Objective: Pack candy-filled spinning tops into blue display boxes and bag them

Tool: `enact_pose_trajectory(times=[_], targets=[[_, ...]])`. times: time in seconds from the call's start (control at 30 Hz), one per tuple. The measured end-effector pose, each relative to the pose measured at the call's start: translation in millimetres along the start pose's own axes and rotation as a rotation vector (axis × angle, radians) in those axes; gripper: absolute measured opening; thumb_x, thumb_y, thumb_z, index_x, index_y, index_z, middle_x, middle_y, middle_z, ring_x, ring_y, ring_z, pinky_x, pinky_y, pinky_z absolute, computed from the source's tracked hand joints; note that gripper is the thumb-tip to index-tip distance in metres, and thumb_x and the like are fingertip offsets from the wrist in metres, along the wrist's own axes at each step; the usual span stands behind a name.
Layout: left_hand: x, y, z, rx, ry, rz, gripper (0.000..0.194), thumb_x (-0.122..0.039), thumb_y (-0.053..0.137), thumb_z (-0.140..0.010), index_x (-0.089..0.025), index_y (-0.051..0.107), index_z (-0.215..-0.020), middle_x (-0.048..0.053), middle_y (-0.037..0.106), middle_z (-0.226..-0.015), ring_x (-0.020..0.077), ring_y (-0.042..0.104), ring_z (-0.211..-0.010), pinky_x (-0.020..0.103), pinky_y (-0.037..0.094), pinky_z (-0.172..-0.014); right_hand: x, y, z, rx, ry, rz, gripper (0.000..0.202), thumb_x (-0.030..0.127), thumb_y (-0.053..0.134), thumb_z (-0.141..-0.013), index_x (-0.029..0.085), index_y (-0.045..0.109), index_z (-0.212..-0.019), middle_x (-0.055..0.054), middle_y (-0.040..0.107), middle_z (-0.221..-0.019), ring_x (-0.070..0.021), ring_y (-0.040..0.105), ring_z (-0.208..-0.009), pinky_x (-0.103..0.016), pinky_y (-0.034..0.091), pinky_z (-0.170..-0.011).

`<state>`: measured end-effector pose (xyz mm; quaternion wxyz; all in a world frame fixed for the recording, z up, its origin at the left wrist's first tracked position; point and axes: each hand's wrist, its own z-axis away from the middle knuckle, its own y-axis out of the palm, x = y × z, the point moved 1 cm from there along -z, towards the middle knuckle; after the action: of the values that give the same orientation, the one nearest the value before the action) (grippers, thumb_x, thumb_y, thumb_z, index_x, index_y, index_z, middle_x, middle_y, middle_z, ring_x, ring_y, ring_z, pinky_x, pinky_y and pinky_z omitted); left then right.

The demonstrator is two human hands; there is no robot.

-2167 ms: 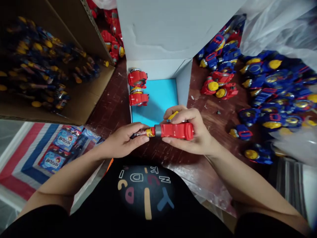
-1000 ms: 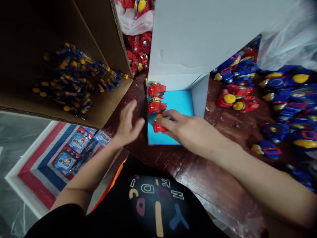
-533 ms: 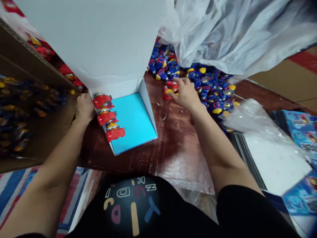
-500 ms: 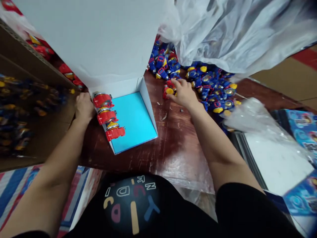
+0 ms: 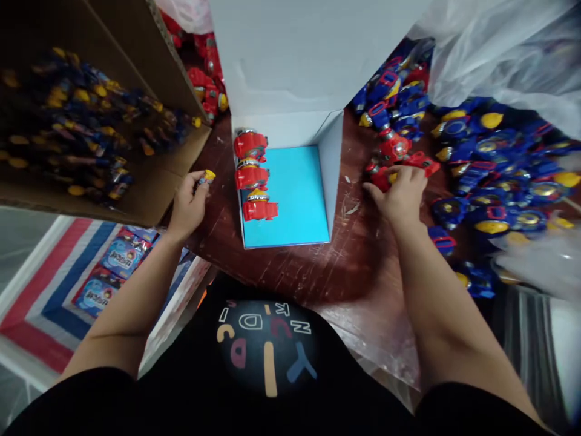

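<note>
A small yellow-and-blue toy piece (image 5: 208,176) is pinched between the thumb and fingers of my left hand (image 5: 189,203), left of the open white box. My right hand (image 5: 402,194) reaches down on the box's other side, its fingers curled over a red plastic toy (image 5: 380,177) with a yellow part; the fingers partly hide it. Another red toy (image 5: 394,146) lies just beyond those fingers. Inside the white box (image 5: 334,169), with its light blue bottom (image 5: 299,200), red toys (image 5: 252,177) with silver and yellow parts stand in a row along the left wall.
At left stands a cardboard carton (image 5: 179,163) holding many blue-and-yellow pieces. Blue toys (image 5: 494,181) are heaped on the right under clear plastic (image 5: 535,66). More red toys (image 5: 206,79) lie behind the carton. Printed packs (image 5: 120,254) sit in a striped-lined container at lower left.
My view has swung left. My left hand has come away from the box's left side and now shows a small yellow-and-blue piece. My right hand remains at the red toys.
</note>
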<state>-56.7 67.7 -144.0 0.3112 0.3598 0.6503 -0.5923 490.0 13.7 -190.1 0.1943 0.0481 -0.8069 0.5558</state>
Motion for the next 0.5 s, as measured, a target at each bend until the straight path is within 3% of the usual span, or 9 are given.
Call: enact_pose_trajectory(times=[0.1,0.17,0.27,0.33,0.4,0.5], targets=[[-8,-8.5,22,0.018,-0.077,0.136,0.034,-0.041,0.062,-0.100,-0.019,0.068,-0.125,0.005,0.073,-0.102,0.0148,0.064,-0.077,0.026,0.052,-0.073,11,-4,1,-0.073,0.083,-0.092,0.050,0.057,0.082,-0.088,0.021,0.062,-0.116,-0.023,0.067,-0.122,-0.0384,0.059,-0.113,-0.064,0.047,-0.105],[-25,-23.1,42,0.060,-0.041,0.133,0.034,-0.040,0.070,-0.097,-0.018,0.071,-0.123,0.005,0.075,-0.107,0.0152,0.067,-0.085,0.026,0.054,-0.080,33,-24,10,-0.115,0.077,-0.276,0.044,0.052,0.079,-0.092,0.026,0.059,-0.121,-0.019,0.069,-0.122,-0.0343,0.065,-0.107,-0.056,0.055,-0.097],[-58,-36.1,78,0.263,0.088,0.103,0.032,-0.037,0.074,-0.099,-0.021,0.073,-0.127,0.005,0.077,-0.114,0.0163,0.071,-0.099,0.026,0.055,-0.091,85,-58,38,-0.080,-0.059,-0.500,0.030,0.043,0.067,-0.104,0.032,0.060,-0.131,-0.014,0.071,-0.123,-0.0300,0.072,-0.107,-0.048,0.061,-0.090],[-74,-28.1,98,0.414,0.179,0.100,0.030,-0.036,0.071,-0.103,-0.021,0.073,-0.128,0.005,0.077,-0.113,0.0159,0.072,-0.098,0.026,0.056,-0.088,123,-69,60,-0.017,-0.213,-0.452,0.021,0.038,0.063,-0.106,0.030,0.068,-0.125,-0.011,0.075,-0.115,-0.0285,0.074,-0.104,-0.048,0.061,-0.090],[-82,-8.8,110,0.490,0.265,0.072,0.028,-0.036,0.069,-0.104,-0.019,0.072,-0.127,0.007,0.077,-0.113,0.0165,0.073,-0.097,0.027,0.057,-0.085,152,-65,79,0.040,-0.342,-0.383,0.019,0.036,0.063,-0.106,0.027,0.071,-0.121,-0.010,0.077,-0.115,-0.0283,0.074,-0.108,-0.050,0.062,-0.095],[-80,22.4,118,0.502,0.359,0.025,0.027,-0.035,0.064,-0.108,-0.018,0.069,-0.128,0.009,0.076,-0.116,0.0187,0.074,-0.102,0.031,0.059,-0.089,166,-44,92,0.069,-0.373,-0.410,0.031,0.043,0.065,-0.105,0.024,0.067,-0.129,-0.014,0.072,-0.131,-0.0295,0.069,-0.125,-0.052,0.060,-0.107]])
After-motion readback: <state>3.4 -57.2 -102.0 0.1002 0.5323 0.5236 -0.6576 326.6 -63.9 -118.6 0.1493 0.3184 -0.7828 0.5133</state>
